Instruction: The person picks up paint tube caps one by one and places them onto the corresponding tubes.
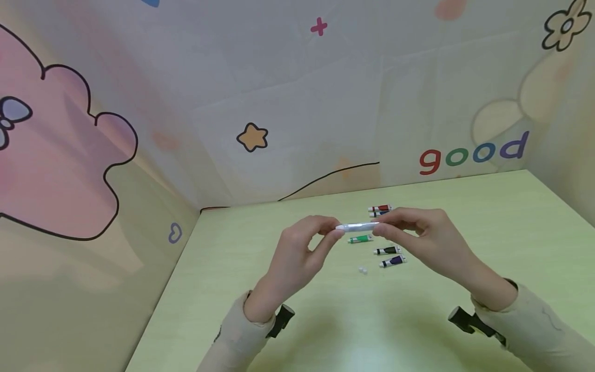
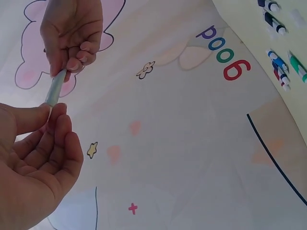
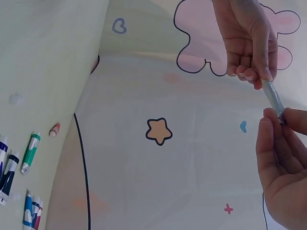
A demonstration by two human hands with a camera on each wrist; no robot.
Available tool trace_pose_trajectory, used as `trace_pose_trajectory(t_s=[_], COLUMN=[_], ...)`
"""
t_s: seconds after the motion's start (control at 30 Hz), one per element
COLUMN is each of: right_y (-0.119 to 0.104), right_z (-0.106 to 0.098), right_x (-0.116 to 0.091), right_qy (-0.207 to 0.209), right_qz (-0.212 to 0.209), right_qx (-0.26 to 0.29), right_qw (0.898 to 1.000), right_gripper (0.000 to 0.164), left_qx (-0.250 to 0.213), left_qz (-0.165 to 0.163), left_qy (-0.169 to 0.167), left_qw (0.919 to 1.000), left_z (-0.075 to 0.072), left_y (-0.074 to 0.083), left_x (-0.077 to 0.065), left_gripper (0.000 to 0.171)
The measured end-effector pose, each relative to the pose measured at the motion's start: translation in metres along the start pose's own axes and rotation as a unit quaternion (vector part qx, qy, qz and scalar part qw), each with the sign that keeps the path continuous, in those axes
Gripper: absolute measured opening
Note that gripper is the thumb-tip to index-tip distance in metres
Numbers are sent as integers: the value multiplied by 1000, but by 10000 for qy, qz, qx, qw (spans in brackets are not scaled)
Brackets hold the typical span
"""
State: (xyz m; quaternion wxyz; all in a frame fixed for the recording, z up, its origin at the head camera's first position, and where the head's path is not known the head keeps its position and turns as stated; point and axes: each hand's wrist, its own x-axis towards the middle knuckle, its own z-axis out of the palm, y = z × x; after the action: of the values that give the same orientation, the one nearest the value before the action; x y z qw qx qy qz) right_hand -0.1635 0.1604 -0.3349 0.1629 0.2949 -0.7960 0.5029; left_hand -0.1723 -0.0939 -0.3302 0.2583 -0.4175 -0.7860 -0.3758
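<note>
A small pale paint tube [image 1: 360, 227] is held level above the table between both hands. My left hand [image 1: 302, 250] pinches its white cap end between thumb and fingertips. At the other end, my right hand [image 1: 425, 235] pinches the flat tail. The pale tube [image 2: 55, 88] also shows between the hands in the left wrist view. Below it on the table lie a green paint tube [image 1: 360, 239], a black one [image 1: 387, 251] and a dark purple one [image 1: 392, 261]. Behind the right fingers, a red tube [image 1: 379, 208] and a partly hidden blue tube [image 1: 378, 214] lie together.
Two small whitish pieces [image 1: 362, 270] lie on the pale green table [image 1: 223, 279] in front of the tubes. A printed cloth [image 1: 288, 103] with a star and the word "good" hangs behind the table and along its left side.
</note>
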Motion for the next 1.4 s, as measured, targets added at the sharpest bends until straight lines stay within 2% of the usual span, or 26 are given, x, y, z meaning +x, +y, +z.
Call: trace_pose_trajectory(t_s=[0.13,0.23,0.33,0.53,0.8,0.93,1.07,1.17,1.3,1.4], right_y=[-1,0,2,8,13,13,10,10,12,16], right_z=[-4,-9,-13,-15,-16,-18,-22,-24,-23,-22], right_x=[1,4,7,9,10,8,4,-2,-9,-10], right_qy=[-386,-699,-965,-1255,-1406,-1264,-840,-511,-186,103], right_qz=[768,1327,1654,1676,1729,1708,1549,1341,752,162], right_qx=[244,588,1041,1746,1959,1617,845,392,-80,-551], right_qw=[9960,9869,9759,9621,9550,9637,9807,9889,9970,9983], right_gripper=[13,18,21,19,20,23,24,26,29,31], left_qx=[381,616,799,1163,1535,1459,1207,911,209,-397], left_qz=[427,788,1061,1387,1689,1512,1218,968,344,-212], left_qy=[-30,-59,-67,-62,-152,-263,-272,-253,-358,-534], left_qw=[9984,9950,9911,9835,9735,9773,9848,9908,9986,9976], left_z=[2,5,8,11,12,14,17,18,22,24], left_y=[-3,-5,-6,-7,-7,-9,-10,-11,-13,-15], left_x=[-1,-1,-1,1,4,6,11,16,20,22], left_gripper=[12,13,13,12,13,12,12,12,11,12])
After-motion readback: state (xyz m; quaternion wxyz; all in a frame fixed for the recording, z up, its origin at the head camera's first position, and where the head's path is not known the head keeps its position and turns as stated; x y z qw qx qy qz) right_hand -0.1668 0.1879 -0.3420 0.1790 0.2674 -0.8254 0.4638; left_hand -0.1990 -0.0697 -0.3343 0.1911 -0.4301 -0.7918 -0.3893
